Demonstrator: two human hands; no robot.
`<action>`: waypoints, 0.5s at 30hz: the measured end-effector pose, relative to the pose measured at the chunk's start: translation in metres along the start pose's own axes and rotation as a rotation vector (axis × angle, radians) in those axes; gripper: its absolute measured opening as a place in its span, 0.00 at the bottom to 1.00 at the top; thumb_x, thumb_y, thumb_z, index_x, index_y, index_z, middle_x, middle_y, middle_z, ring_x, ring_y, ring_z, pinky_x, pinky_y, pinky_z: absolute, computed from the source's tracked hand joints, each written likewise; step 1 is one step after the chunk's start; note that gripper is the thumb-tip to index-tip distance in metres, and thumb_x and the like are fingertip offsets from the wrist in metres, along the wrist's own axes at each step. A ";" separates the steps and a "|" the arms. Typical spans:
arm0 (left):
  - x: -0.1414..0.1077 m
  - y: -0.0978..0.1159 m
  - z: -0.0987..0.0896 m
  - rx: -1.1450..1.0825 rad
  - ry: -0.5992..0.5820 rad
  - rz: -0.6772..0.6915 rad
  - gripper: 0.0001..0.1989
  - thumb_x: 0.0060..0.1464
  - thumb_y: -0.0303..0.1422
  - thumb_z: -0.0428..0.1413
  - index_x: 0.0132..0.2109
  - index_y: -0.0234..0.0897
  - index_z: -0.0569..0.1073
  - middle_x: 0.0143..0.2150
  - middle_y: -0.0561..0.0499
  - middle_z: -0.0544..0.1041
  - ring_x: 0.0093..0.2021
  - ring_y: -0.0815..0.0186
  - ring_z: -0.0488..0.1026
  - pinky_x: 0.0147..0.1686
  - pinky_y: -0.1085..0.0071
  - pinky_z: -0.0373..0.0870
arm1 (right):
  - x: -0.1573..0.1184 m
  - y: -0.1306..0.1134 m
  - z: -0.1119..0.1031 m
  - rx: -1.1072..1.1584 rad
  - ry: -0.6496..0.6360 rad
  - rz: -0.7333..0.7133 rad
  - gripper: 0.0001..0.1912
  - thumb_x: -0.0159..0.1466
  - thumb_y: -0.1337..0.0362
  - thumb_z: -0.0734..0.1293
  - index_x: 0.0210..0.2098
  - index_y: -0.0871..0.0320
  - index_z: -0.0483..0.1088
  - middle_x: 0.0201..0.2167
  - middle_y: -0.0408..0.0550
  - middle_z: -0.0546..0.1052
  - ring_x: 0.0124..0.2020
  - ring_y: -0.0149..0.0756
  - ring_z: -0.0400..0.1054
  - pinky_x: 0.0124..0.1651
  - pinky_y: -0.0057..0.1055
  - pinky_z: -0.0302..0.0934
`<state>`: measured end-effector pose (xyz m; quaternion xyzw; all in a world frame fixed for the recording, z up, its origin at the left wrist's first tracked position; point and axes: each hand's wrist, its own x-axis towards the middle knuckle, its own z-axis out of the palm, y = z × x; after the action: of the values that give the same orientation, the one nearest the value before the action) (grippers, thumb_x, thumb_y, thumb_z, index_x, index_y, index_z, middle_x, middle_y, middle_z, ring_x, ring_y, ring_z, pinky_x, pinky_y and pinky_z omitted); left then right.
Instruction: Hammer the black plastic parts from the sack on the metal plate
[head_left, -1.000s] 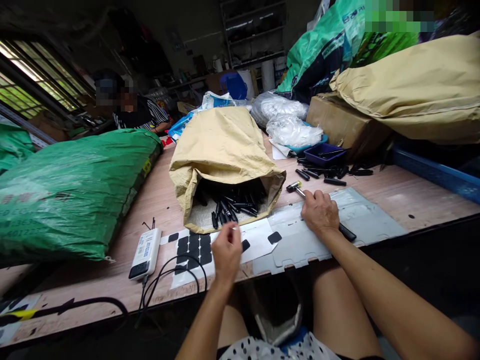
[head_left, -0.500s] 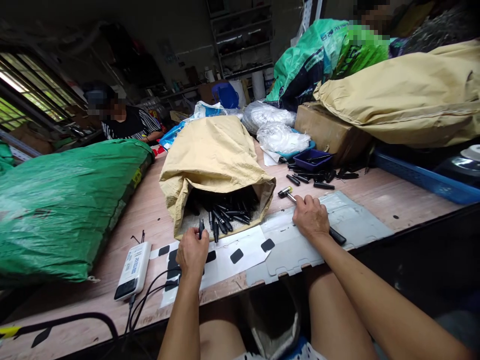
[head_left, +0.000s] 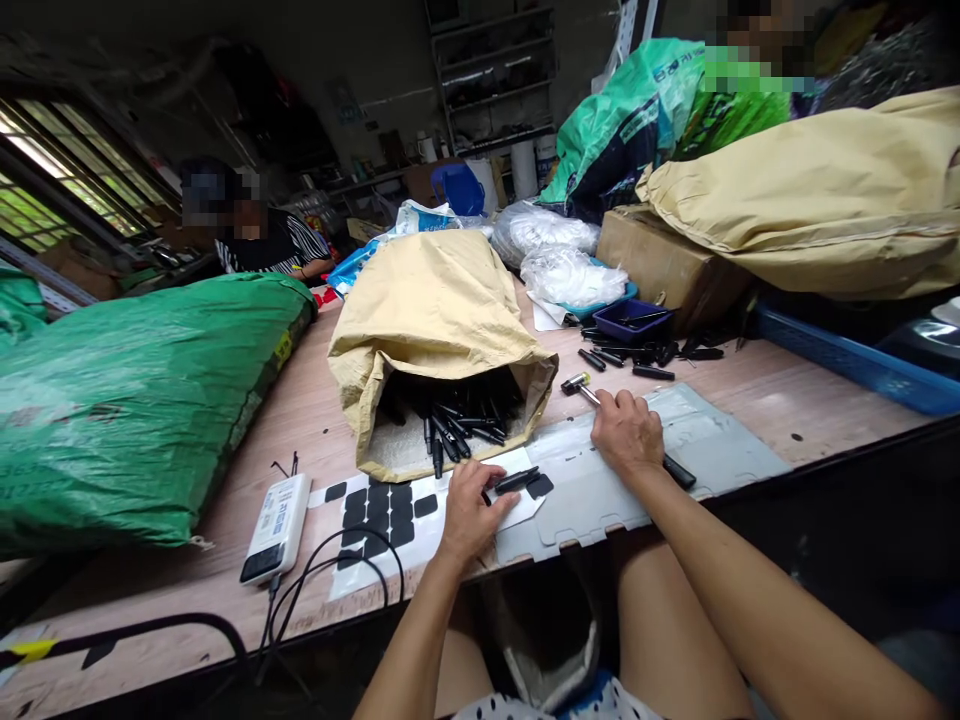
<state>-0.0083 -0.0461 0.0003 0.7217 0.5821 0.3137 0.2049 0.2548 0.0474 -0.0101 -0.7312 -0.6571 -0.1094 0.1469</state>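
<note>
Tabletop (head_left: 304, 415) beneath, 1 black tube (head_left: 519, 479) juts from left grip (head_left: 472, 507), seemingly pinched.

Slim black tube (head_left: 517, 480) lies slantwise, seemingly over white paper (head_left: 523, 506); black-handled hammer (head_left: 589, 396), slanted.

One head-worn camera looks forward and down; the table (head_left: 304, 420) lies near, the shelves (head_left: 495, 75) farther off.

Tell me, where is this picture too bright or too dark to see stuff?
In the head view, daylight glares at the window; the back shelves sink into gloom; the black pieces fade into shadow deeper inside the open sack; the left hand and right hand look well lit.
</note>
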 end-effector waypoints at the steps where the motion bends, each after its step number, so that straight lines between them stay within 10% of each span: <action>1: 0.000 -0.002 -0.001 -0.007 0.005 -0.002 0.10 0.52 0.33 0.66 0.42 0.42 0.79 0.37 0.50 0.75 0.43 0.58 0.69 0.46 0.62 0.65 | 0.001 0.001 -0.001 0.015 -0.021 0.008 0.18 0.71 0.63 0.57 0.55 0.56 0.72 0.44 0.56 0.72 0.45 0.45 0.63 0.40 0.36 0.49; 9: 0.000 0.002 -0.001 -0.032 0.005 -0.032 0.07 0.51 0.30 0.64 0.39 0.41 0.77 0.36 0.51 0.75 0.42 0.59 0.68 0.45 0.62 0.64 | -0.042 0.016 -0.049 0.445 0.070 0.158 0.19 0.72 0.60 0.57 0.57 0.55 0.72 0.45 0.52 0.75 0.43 0.41 0.69 0.42 0.35 0.61; 15: -0.001 0.001 0.000 -0.064 -0.001 -0.057 0.06 0.51 0.32 0.66 0.38 0.42 0.79 0.36 0.51 0.76 0.43 0.59 0.69 0.46 0.61 0.63 | -0.117 -0.022 -0.078 0.919 -0.034 -0.157 0.18 0.72 0.60 0.58 0.58 0.51 0.72 0.47 0.50 0.78 0.50 0.40 0.74 0.54 0.36 0.69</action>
<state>-0.0075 -0.0468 0.0007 0.6981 0.5918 0.3257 0.2372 0.2225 -0.0872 0.0230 -0.5399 -0.6932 0.1942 0.4361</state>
